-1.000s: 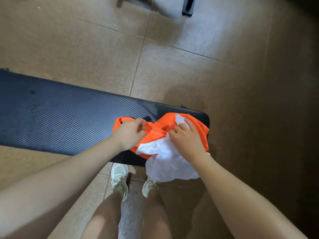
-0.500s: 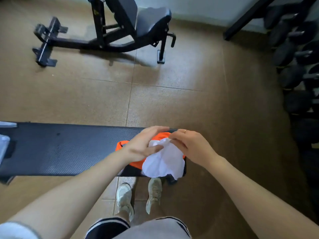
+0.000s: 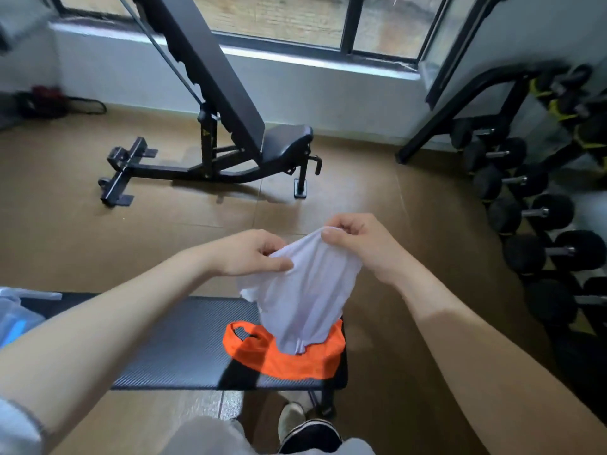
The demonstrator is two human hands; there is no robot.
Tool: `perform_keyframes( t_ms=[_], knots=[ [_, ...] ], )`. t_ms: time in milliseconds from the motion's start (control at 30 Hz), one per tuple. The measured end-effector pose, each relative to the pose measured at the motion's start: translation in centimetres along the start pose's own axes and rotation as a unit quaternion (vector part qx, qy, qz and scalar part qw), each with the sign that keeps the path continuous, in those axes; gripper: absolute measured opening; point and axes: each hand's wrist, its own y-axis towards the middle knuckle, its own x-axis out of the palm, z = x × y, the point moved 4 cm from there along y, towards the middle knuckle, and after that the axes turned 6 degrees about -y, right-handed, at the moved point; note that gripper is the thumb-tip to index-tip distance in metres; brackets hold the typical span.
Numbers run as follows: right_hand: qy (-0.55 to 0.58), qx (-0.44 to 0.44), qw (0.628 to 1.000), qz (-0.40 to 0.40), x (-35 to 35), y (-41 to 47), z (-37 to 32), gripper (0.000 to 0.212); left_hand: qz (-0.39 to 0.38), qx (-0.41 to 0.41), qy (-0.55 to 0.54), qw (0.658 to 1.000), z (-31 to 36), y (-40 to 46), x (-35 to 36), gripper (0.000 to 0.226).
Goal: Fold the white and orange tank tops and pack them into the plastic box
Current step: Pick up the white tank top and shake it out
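Observation:
The white tank top (image 3: 305, 297) hangs in the air above the black flat bench (image 3: 184, 343), bunched at its top edge. My left hand (image 3: 253, 254) pinches that edge on the left and my right hand (image 3: 364, 244) pinches it on the right. Its lower end still touches the orange tank top (image 3: 289, 357), which lies crumpled on the right end of the bench. The clear plastic box (image 3: 14, 315) shows only partly at the left edge, standing on the bench.
An incline bench (image 3: 230, 126) stands on the brown floor ahead, under a window. A rack of black dumbbells (image 3: 538, 211) lines the right side. My shoes (image 3: 305, 428) are on the floor below the bench's right end.
Both hands have lifted the white tank top up off the orange one, which stays on the bench. My head has tilted up, bringing the incline bench, window and dumbbell rack into view.

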Motion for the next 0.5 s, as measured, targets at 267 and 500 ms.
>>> perform_keyframes(
  t_ms=[267, 500],
  knots=[
    [-0.035, 0.046, 0.998, 0.005, -1.3, 1.4, -1.5, 0.016, 0.087, -0.105, 0.228, 0.964, 0.8, -1.8, -4.3, 0.049],
    [-0.290, 0.040, 0.953, -0.081, -0.2, 2.4, -0.1, 0.023, 0.224, -0.025, 0.150, 0.963, 4.9, -3.2, -8.0, 0.020]
  ],
)
